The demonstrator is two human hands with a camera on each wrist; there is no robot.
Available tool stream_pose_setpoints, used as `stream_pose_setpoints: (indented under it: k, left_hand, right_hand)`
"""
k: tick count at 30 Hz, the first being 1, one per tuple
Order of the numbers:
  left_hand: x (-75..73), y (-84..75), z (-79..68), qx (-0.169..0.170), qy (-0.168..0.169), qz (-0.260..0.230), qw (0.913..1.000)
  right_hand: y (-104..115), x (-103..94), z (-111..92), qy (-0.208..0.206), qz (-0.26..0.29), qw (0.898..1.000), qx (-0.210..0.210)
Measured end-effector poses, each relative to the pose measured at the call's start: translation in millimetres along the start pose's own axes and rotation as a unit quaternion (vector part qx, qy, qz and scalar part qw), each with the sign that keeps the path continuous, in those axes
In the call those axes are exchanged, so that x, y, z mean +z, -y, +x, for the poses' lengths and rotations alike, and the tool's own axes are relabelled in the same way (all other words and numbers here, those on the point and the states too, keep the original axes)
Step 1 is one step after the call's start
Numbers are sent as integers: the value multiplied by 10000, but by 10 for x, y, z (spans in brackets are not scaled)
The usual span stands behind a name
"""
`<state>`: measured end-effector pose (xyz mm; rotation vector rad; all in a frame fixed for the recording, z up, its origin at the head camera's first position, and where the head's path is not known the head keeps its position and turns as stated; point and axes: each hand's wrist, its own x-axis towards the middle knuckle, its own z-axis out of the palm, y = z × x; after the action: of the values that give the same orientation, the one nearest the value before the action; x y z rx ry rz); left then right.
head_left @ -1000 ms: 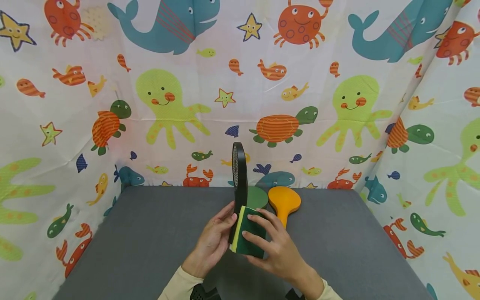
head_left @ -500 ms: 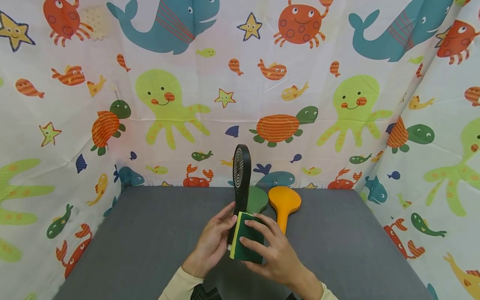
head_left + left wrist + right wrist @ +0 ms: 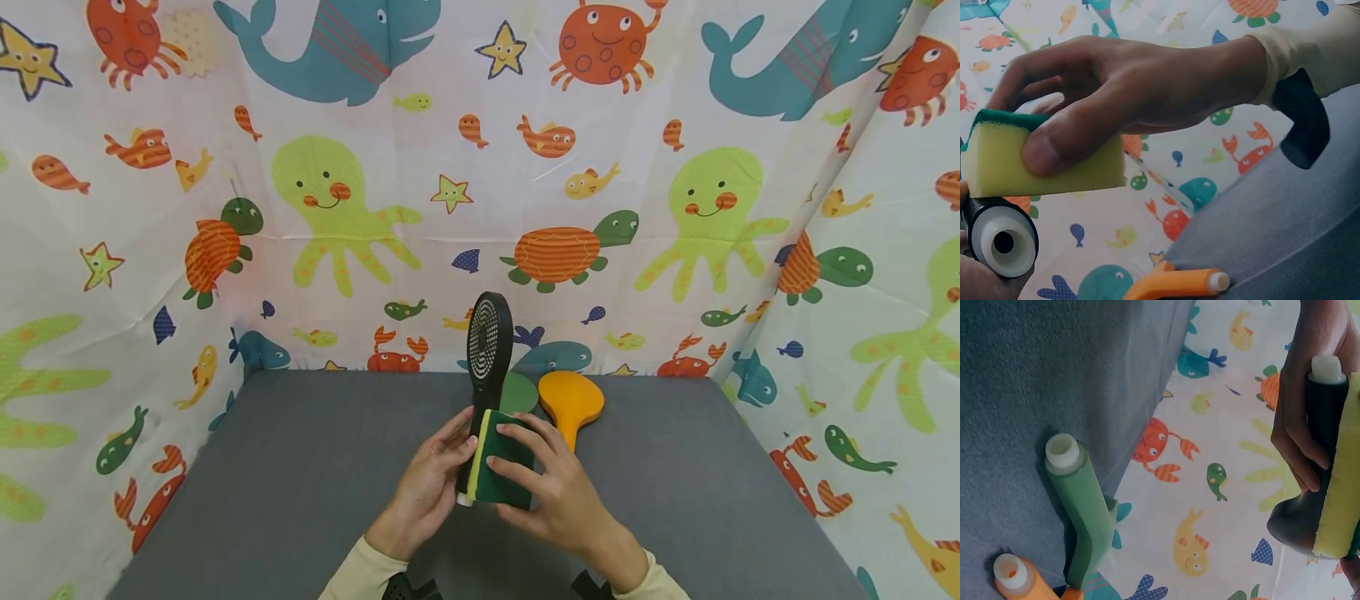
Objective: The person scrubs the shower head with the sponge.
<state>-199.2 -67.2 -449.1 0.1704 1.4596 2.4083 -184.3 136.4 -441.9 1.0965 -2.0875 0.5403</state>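
My left hand (image 3: 423, 492) grips the handle of a black handheld shower head (image 3: 491, 343). The shower head stands nearly upright above the table, its perforated spray face partly turned toward the head camera. In my right hand (image 3: 558, 496) is a sponge (image 3: 508, 462), yellow with a dark green scouring side. The sponge's yellow face (image 3: 1342, 481) lies against the handle, with my right fingers spread over the green side. In the left wrist view, my right thumb presses the end of the sponge (image 3: 1000, 156), just above the white threaded handle end (image 3: 1004, 240).
Behind the hands, a green shower head (image 3: 519, 393) and an orange shower head (image 3: 572, 400) lie on the grey table (image 3: 322, 450). A curtain (image 3: 450, 58) printed with sea animals stands along the back and both sides.
The black shower head has turned, so more of its spray face shows. My right hand has moved the sponge down along the handle and then back up.
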Motion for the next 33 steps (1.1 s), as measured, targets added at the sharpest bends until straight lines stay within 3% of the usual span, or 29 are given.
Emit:
stream_pose_setpoints:
  k: [17, 27, 33]
  left_hand:
    - [13, 21, -50, -91, 16, -23, 10000]
    - [13, 23, -26, -118, -3, -77, 9999]
    - [25, 9, -7, -103, 15, -92, 9999]
  right_hand:
    - [-144, -12, 117, -238, -29, 9997, 24]
    - [-89, -6, 71, -223, -7, 9996, 158]
    - [-12, 14, 5, -218, 32, 9997, -56]
